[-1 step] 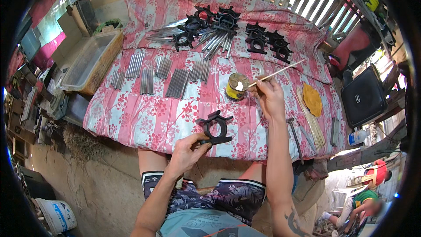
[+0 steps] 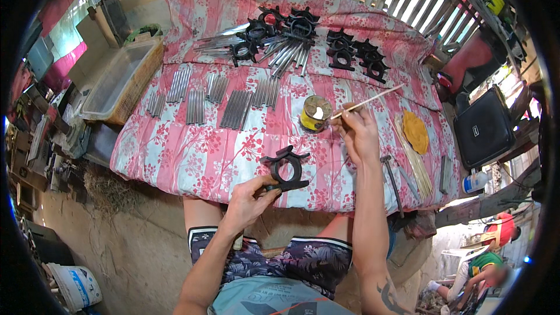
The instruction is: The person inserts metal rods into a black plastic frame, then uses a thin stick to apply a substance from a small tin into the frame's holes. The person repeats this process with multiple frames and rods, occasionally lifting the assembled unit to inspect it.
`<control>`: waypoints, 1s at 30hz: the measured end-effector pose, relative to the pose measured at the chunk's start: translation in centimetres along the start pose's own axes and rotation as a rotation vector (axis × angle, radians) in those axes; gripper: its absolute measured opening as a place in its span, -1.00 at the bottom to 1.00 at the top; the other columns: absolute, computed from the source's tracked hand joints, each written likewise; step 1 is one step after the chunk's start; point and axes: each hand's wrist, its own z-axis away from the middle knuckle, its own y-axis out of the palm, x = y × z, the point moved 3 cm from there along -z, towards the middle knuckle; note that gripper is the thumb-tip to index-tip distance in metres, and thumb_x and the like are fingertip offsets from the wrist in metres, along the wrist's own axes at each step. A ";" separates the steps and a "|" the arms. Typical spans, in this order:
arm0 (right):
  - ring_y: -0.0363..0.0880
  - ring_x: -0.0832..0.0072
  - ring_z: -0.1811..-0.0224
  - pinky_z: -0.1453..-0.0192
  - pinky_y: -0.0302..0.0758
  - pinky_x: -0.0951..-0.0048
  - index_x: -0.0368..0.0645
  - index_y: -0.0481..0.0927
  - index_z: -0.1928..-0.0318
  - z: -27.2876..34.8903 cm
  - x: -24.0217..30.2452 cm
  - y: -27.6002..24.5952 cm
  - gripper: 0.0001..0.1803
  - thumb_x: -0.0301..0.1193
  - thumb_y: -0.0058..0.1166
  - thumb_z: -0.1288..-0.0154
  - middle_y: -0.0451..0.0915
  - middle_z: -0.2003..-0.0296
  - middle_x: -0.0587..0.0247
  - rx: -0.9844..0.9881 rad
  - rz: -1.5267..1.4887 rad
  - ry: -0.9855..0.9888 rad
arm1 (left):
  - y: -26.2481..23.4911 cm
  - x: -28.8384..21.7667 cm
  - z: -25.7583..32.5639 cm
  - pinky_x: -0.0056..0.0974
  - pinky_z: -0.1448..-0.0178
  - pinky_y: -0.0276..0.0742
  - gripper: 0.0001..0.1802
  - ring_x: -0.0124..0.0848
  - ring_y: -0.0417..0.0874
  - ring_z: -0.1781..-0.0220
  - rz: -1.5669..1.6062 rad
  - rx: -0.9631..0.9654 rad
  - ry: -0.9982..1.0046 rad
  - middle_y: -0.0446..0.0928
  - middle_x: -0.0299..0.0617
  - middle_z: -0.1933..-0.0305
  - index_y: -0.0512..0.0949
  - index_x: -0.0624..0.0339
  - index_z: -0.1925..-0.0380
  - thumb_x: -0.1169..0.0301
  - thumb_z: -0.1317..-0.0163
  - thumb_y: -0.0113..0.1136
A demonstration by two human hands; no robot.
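A ring-shaped part (image 2: 285, 170) is sitting at the counter's (image 2: 175, 157) near edge, with a small tin (image 2: 315, 113) lying behind it to the right. Rows of metal rods (image 2: 217, 98) are lying left of the tin, more ring parts (image 2: 315, 38) behind them, and a tray (image 2: 119, 81) is standing off the left end.

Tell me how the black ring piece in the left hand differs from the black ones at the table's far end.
The held black ring piece is single and gripped upright off the cloth; the far black ring pieces lie flat in clusters, some among metal rods. All share the same black, notched ring shape.
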 end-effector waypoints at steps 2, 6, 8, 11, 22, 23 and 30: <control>0.80 0.30 0.18 0.10 0.69 0.38 -0.32 0.58 -0.12 3.4 -0.4 0.6 -0.75 -0.60 0.18 -0.50 0.74 0.14 0.02 0.085 -0.058 -0.029 | -0.1 0.0 0.0 -0.34 0.28 0.57 -0.74 -0.59 0.57 0.37 -0.012 -0.003 0.016 0.70 -0.15 0.33 0.70 0.39 -0.01 0.51 -0.37 0.44; 0.73 0.42 0.26 0.11 0.66 0.45 -0.36 0.64 -0.02 10.2 -3.3 2.6 -0.81 -0.59 0.25 -0.46 0.75 0.17 0.02 0.156 0.081 0.057 | -0.1 0.7 0.1 -0.34 0.36 0.49 -0.75 -0.58 0.52 0.43 -0.019 0.034 -0.111 0.66 -0.19 0.42 0.73 0.32 0.00 0.46 -0.38 0.44; 0.69 0.51 0.21 0.08 0.63 0.48 -0.35 0.64 0.00 12.0 -4.7 3.6 -0.83 -0.64 0.24 -0.44 0.72 0.18 0.12 0.197 0.193 0.100 | -0.1 0.7 0.1 -0.34 0.36 0.49 -0.76 -0.58 0.51 0.44 -0.016 0.024 -0.048 0.66 -0.19 0.42 0.74 0.32 0.01 0.46 -0.38 0.44; 0.66 0.54 0.15 0.00 0.62 0.48 -0.34 0.63 0.02 13.2 -6.4 4.6 -0.84 -0.68 0.24 -0.44 0.70 0.15 0.18 0.212 0.179 0.066 | -0.1 0.9 0.1 -0.34 0.34 0.52 -0.76 -0.58 0.55 0.42 -0.011 0.036 -0.056 0.68 -0.18 0.41 0.74 0.32 0.02 0.45 -0.38 0.45; 0.60 0.65 0.12 0.00 0.55 0.56 -0.30 0.62 0.07 13.8 -7.2 4.9 -0.90 -0.67 0.22 -0.47 0.65 0.17 0.32 0.238 0.363 0.026 | 0.1 1.2 0.1 -0.31 0.29 0.61 -0.76 -0.52 0.65 0.39 0.020 0.026 -0.029 0.73 -0.09 0.35 0.73 0.35 0.03 0.47 -0.37 0.45; 0.60 0.66 0.13 0.01 0.55 0.57 -0.30 0.62 0.08 13.8 -7.1 4.9 -0.90 -0.67 0.22 -0.47 0.65 0.18 0.32 0.233 0.387 0.047 | 0.1 1.1 0.1 -0.31 0.29 0.61 -0.76 -0.52 0.65 0.39 0.014 0.021 -0.004 0.73 -0.09 0.35 0.74 0.35 0.03 0.46 -0.37 0.45; 0.59 0.67 0.25 0.16 0.55 0.53 -0.32 0.65 0.10 13.8 -6.7 5.6 -0.93 -0.64 0.24 -0.46 0.65 0.26 0.32 0.246 0.550 -0.039 | 0.0 1.1 0.1 -0.30 0.32 0.58 -0.77 -0.51 0.63 0.41 -0.007 0.020 0.020 0.73 -0.10 0.36 0.74 0.34 0.04 0.46 -0.37 0.44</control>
